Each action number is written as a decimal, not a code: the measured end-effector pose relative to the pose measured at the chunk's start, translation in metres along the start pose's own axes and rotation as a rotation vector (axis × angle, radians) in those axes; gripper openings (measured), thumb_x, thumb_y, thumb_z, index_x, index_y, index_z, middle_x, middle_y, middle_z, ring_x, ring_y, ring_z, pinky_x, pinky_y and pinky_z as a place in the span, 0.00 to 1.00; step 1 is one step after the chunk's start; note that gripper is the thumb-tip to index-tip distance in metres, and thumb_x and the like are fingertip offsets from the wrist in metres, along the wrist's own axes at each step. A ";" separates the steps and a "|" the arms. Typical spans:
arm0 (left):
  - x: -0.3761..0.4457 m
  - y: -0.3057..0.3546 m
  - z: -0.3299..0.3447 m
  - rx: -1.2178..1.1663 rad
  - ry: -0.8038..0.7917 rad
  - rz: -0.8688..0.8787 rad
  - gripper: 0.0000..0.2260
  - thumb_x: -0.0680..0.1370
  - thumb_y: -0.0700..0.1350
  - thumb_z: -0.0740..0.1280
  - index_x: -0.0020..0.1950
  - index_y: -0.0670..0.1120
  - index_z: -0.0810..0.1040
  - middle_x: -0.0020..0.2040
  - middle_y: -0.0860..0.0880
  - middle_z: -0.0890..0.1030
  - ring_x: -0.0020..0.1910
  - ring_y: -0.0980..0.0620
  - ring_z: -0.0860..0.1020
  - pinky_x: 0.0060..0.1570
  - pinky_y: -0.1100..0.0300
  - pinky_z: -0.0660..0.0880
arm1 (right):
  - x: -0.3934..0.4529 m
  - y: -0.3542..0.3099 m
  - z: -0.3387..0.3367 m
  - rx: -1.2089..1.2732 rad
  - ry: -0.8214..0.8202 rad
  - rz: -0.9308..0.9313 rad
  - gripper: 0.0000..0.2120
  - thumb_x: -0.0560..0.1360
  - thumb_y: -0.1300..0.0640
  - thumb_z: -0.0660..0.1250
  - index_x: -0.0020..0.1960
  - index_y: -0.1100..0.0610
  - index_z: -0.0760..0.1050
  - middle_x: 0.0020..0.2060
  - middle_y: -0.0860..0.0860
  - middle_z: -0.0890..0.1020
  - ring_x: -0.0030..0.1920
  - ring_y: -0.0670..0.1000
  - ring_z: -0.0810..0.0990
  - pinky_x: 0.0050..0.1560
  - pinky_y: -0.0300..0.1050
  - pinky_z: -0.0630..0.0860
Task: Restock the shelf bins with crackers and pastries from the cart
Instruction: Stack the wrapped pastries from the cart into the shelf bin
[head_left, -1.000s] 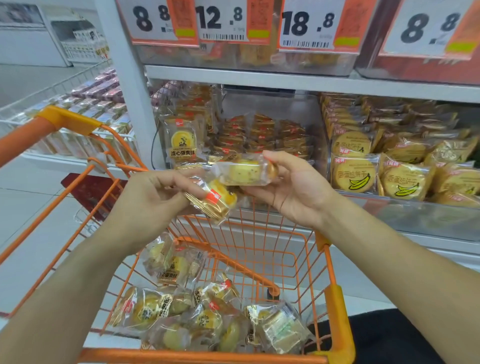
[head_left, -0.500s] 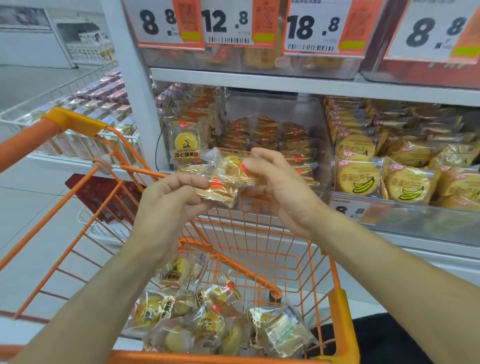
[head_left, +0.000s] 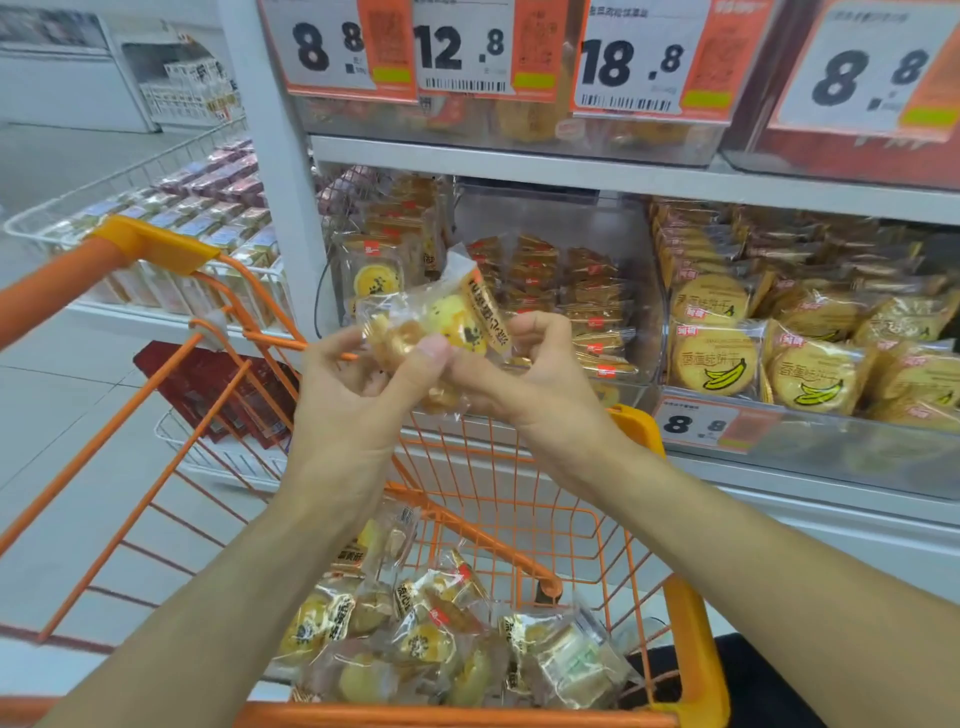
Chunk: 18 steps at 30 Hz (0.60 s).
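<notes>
Down at the bottom of the orange cart there's a loose heap of wrapped pastries waiting, clear crinkly film over little yellow cakes. Above the cart's far edge, both hands are working on a small bundle of pastry packs. Left hand has its thumb pressed on the near face of the bundle with the fingers curled behind it; right hand is curled round the right end, fingers hooked over the top edge. So the packs sit pinched between the two hands, tilted a bit, top corner poking up toward the shelf.

My guess on handling: super light, slippery film, soft crumbly stuff inside. Squeeze the middle and you'd probably crush it, so hold by the sealed ends or flat across the faces, gently. A stack like that looks like it'd slide apart easily too.

Just past the hands is the shelf bin with matching packs stacked on its left side and crackers next to them. Banana biscuits fill the next bin over to the right.
</notes>
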<state>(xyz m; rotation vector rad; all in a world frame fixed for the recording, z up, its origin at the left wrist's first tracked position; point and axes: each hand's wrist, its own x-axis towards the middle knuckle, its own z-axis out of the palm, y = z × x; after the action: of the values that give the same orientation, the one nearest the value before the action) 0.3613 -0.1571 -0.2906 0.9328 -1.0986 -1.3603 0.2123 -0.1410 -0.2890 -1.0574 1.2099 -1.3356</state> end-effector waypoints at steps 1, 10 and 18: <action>0.001 -0.001 -0.001 0.019 -0.056 -0.030 0.24 0.64 0.54 0.78 0.53 0.46 0.75 0.46 0.50 0.83 0.46 0.56 0.83 0.47 0.65 0.77 | -0.002 0.002 0.002 -0.042 0.009 -0.020 0.35 0.68 0.55 0.80 0.65 0.54 0.61 0.50 0.50 0.80 0.41 0.43 0.85 0.45 0.42 0.83; 0.002 0.003 -0.007 0.298 -0.046 -0.127 0.23 0.68 0.55 0.78 0.57 0.50 0.72 0.49 0.49 0.83 0.46 0.53 0.84 0.46 0.55 0.81 | -0.006 0.022 0.014 -0.521 -0.084 -0.167 0.28 0.70 0.35 0.73 0.56 0.44 0.59 0.54 0.48 0.77 0.52 0.47 0.78 0.41 0.32 0.73; 0.020 0.036 -0.038 0.914 -0.296 -0.053 0.23 0.63 0.59 0.78 0.54 0.57 0.76 0.43 0.52 0.85 0.40 0.54 0.83 0.46 0.53 0.81 | -0.003 -0.007 -0.018 -0.893 -0.328 -0.080 0.51 0.63 0.37 0.80 0.75 0.45 0.52 0.62 0.43 0.68 0.56 0.44 0.75 0.51 0.37 0.73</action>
<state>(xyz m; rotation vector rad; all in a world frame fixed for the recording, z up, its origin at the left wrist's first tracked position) 0.4051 -0.1793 -0.2647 1.4285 -2.0103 -1.0315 0.1941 -0.1365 -0.2835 -1.8728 1.5436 -0.5957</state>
